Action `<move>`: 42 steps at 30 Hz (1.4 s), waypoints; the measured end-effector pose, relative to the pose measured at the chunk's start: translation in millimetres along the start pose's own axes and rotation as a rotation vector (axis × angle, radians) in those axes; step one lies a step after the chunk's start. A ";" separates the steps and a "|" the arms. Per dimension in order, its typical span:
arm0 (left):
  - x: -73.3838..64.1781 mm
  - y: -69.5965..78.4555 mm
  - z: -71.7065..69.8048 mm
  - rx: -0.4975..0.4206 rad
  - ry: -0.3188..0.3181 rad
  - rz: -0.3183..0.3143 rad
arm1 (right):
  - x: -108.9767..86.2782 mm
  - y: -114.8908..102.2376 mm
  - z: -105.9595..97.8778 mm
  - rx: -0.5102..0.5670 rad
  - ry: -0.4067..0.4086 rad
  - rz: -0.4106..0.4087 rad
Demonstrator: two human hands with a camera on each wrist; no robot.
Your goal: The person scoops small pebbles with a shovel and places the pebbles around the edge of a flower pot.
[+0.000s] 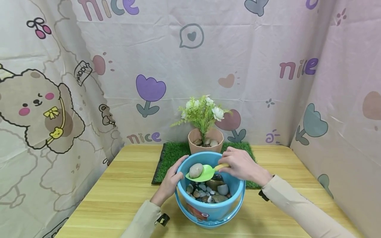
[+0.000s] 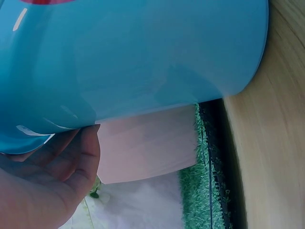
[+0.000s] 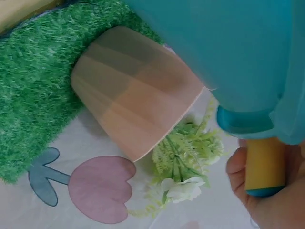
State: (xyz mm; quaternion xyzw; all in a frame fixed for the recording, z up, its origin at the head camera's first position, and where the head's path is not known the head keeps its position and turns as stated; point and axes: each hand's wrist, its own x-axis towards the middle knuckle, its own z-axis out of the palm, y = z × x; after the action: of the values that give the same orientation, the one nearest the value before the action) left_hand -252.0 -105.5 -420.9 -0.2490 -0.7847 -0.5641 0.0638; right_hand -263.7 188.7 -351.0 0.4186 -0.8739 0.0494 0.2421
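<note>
A blue bucket [image 1: 212,211] stands on the table with several pebbles [image 1: 205,191] of mixed sizes in it. My left hand [image 1: 170,180] grips its left rim, the thumb at the inside edge and the fingers along the outer wall, as the left wrist view also shows. Over the bucket's mouth, my right hand [image 1: 242,164] holds a small green toy shovel [image 1: 207,174] by its yellow handle [image 3: 265,164]. A large pale stone [image 1: 196,170] lies on the shovel's blade, near the left inner wall.
Behind the bucket, a pink flowerpot [image 1: 205,148] with white artificial flowers [image 1: 218,113] and several stones stands on a green turf mat [image 1: 175,152]. The wooden table [image 1: 119,195] extends to both sides. Printed cloth [image 1: 190,66] hangs behind and at the sides.
</note>
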 end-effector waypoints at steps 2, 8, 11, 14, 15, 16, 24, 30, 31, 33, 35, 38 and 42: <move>-0.1 -0.1 0.0 0.001 0.001 0.001 | -0.1 -0.2 0.8 0.000 -0.011 0.005; -0.3 0.2 0.0 -0.005 0.003 0.003 | 0.3 -0.3 2.1 0.005 -0.006 0.008; 0.0 -0.3 0.1 0.001 0.001 0.007 | 0.0 -0.8 1.9 0.018 -0.008 0.025; 0.0 -0.3 0.0 0.003 -0.003 0.009 | -0.7 -1.6 2.1 0.020 -0.004 0.032; 0.0 -0.3 -0.1 0.003 -0.004 0.009 | -0.7 -2.0 1.8 0.021 -0.003 0.036; -0.1 0.0 -0.1 0.002 -0.005 0.008 | -0.8 -2.3 1.7 0.023 -0.003 0.038; -0.1 0.2 0.2 0.008 0.003 0.007 | -2.5 -3.5 2.8 0.057 0.012 0.070; -0.4 0.9 -0.4 0.012 0.009 0.009 | -3.8 -3.6 4.6 0.059 0.033 0.094; -0.5 1.3 -0.7 0.009 0.009 0.008 | -3.7 -3.7 4.6 0.058 0.034 0.097; -0.7 1.8 -1.1 0.005 0.008 0.006 | -3.5 -4.0 4.6 0.057 0.035 0.103; -0.8 1.8 -1.5 0.002 0.008 0.005 | -3.3 -4.3 4.4 0.059 0.033 0.108; -0.9 1.2 -1.5 0.002 0.005 0.007 | -3.9 -5.1 4.0 0.063 0.031 0.115; -0.9 0.1 -0.7 0.007 -0.001 0.014 | -5.8 -5.2 3.7 0.063 0.037 0.125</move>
State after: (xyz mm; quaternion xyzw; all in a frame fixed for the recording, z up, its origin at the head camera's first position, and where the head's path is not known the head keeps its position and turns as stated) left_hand -251.3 -106.4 -420.9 -0.2547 -0.7850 -0.5605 0.0684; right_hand -258.1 188.4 -357.5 0.3698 -0.8917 0.0994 0.2412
